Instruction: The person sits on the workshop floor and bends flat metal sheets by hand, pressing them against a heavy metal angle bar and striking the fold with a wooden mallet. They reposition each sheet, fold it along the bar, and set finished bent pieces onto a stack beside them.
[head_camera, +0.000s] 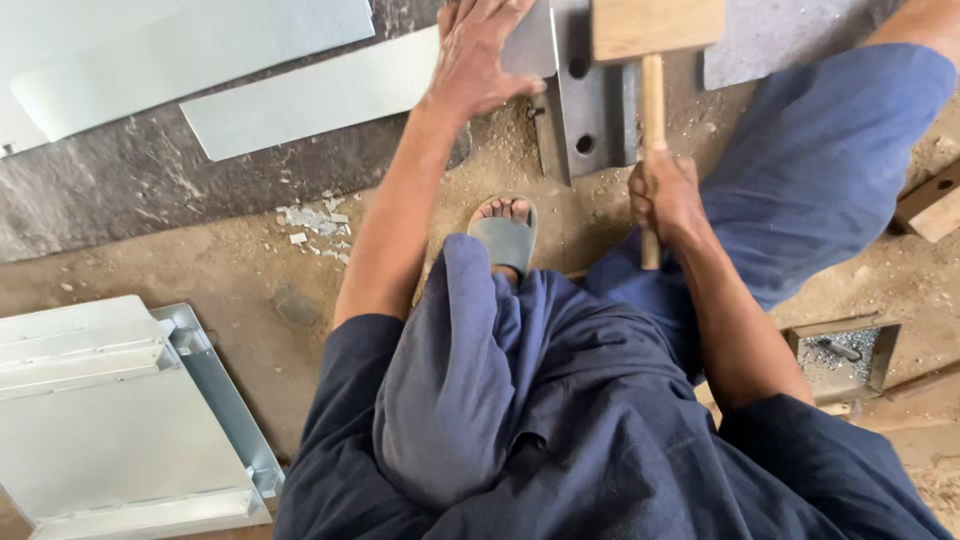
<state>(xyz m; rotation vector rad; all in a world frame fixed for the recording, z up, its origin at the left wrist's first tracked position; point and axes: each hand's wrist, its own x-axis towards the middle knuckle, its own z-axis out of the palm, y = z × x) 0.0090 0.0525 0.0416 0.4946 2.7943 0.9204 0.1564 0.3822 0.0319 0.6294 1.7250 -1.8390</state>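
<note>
- Fingers (655, 190) of the right hand (665, 198) are clenched tight round the handle of a wooden mallet (655, 40), gripping low on the shaft, with the butt end poking out just below the fist.
- Up from those fingers runs the pale round handle, and the blocky wooden head sits at the top edge of view, hanging right over a grey steel bar (590, 100) with bolt holes in it.
- Over to the left hand (480, 55): fingers spread and flat, grasping nothing, pressing down on a galvanised metal sheet (320, 95) where it meets the steel bar.
- That sheet stretches away to the left of the pressing fingers, lying across a dark stone slab (120, 190); a second, larger sheet (150, 50) lies further left, near the top corner.
- Below the left fingers, between the two forearms, a foot in a grey sandal (503, 235) is planted on the sandy floor (260, 300).
- Left of the sandal, a scatter of small metal offcuts (318, 222) lies on the dirt.
- Well down and left of both hands sits a folded sheet-metal box piece (120, 420), its flanged edges turned up.
- Right of the mallet fist, past the blue trouser knee (830, 150), a small open tray (845, 355) holds bits of metal, and a wooden block (935, 205) shows at the frame edge.
</note>
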